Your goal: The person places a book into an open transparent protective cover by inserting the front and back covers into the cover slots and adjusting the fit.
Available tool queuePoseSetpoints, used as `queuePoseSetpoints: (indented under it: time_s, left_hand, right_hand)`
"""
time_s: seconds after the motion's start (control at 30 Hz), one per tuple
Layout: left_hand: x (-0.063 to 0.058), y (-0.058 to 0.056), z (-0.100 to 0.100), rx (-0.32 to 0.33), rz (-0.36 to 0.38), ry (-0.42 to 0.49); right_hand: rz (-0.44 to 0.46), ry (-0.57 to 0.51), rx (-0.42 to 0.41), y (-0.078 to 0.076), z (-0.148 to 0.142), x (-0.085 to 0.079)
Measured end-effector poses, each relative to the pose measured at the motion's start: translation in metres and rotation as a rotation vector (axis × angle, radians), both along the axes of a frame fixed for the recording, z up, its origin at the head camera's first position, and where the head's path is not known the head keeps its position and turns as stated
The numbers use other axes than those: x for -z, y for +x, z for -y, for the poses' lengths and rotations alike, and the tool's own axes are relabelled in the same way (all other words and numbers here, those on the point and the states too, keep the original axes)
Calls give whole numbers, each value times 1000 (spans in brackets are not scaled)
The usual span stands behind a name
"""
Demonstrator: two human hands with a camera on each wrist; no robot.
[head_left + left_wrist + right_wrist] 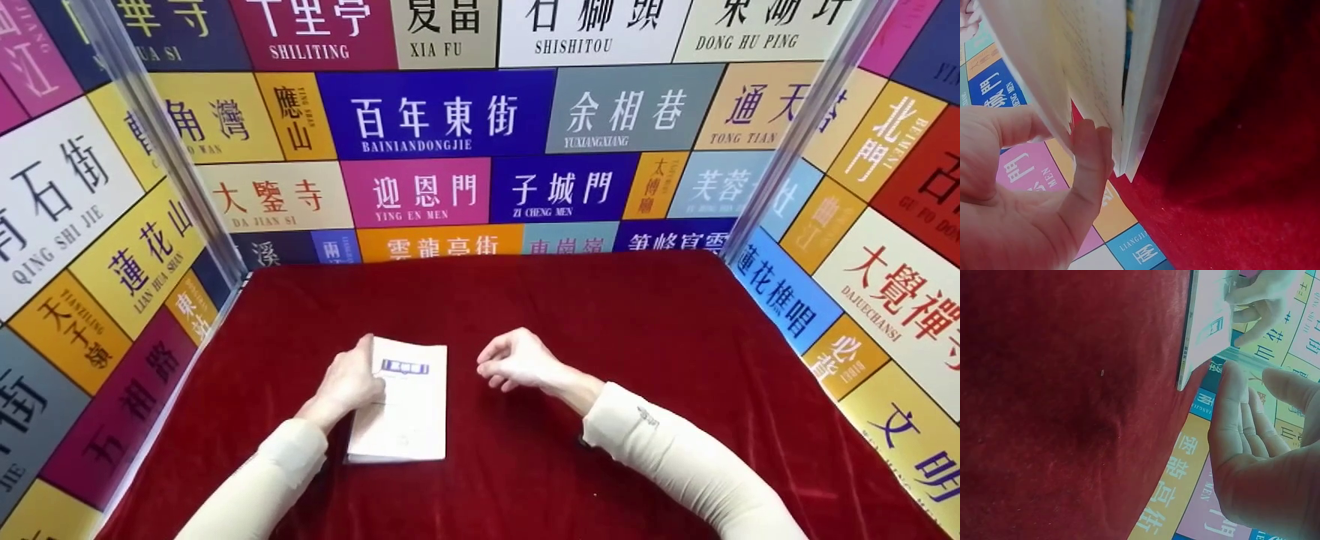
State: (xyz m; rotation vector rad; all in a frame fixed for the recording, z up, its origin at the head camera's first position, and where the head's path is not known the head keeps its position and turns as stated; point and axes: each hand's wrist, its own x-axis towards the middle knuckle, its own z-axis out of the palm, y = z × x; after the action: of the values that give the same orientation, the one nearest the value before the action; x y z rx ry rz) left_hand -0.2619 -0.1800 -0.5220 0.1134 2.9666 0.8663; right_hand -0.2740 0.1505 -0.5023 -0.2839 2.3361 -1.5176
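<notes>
A thin white book [411, 416] with a blue title box lies on the red cloth, left of centre. At its left edge, my left hand [345, 384] pinches part of the book. Seen from the left wrist, the thumb lies outside a lifted cover or group of leaves [1024, 50], and fingers reach behind it. Printed pages show in the gap beside the rest of the book [1151, 84]. My right hand [521, 361] hovers right of the book, apart from it, fingers loosely bent. The right wrist view shows nothing between its thumb and fingers.
Red velvety cloth [637, 322] covers the table. Panels with coloured place-name signs [435, 112] stand at the back and both sides, with clear corner posts [806, 124] between them.
</notes>
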Motion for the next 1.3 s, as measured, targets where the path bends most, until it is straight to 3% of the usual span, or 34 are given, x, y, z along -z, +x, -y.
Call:
queuePoseSetpoints:
  time_s: [0.2, 0.37, 0.57, 0.73, 0.87, 1.03, 1.3]
  left_hand:
    - [2, 1, -3, 30, -71, -76]
    - [4, 2, -7, 24, -86, -149]
    - [10, 6, -13, 3, -123, -275]
    - [16, 9, -22, 36, -193, -368]
    - [19, 13, -30, 77, -234, -395]
    - [21, 17, -42, 104, -234, -418]
    - [24, 18, -63, 62, -263, -498]
  right_hand:
    - [6, 11, 18, -3, -6, 5]
    - [8, 24, 35, -4, -11, 8]
    - [-20, 49, 42, -3, -16, 10]
    - [-42, 79, 49, -3, -19, 12]
    - [-66, 108, 46, -3, -20, 13]
    - [-87, 124, 37, -2, -20, 13]
    - [-86, 130, 35, -2, -20, 15]
